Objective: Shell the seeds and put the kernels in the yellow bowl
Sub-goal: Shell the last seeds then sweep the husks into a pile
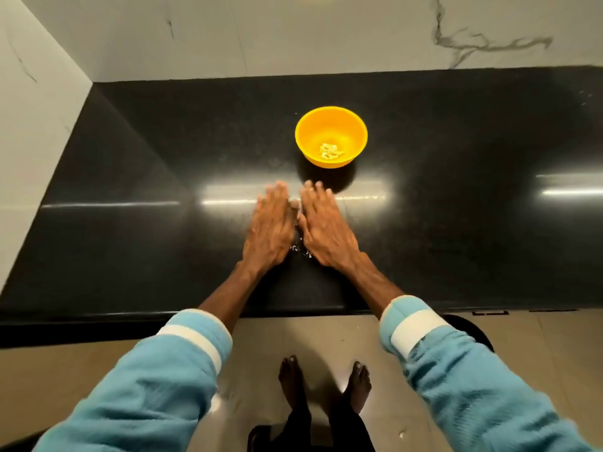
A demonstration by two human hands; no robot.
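A yellow bowl stands on the black counter, with a small heap of pale kernels at its bottom. My left hand and my right hand lie flat, palms down, side by side on the counter just in front of the bowl, fingers stretched towards it. Both hold nothing that I can see. Small pale bits of seed or shell lie on the counter in the gap between the heels of my hands. Anything under the palms is hidden.
The counter ends at a marble wall behind and a wall on the left. Its front edge runs below my wrists. Bare feet stand on the tiled floor below. A dark round object sits under the counter at right.
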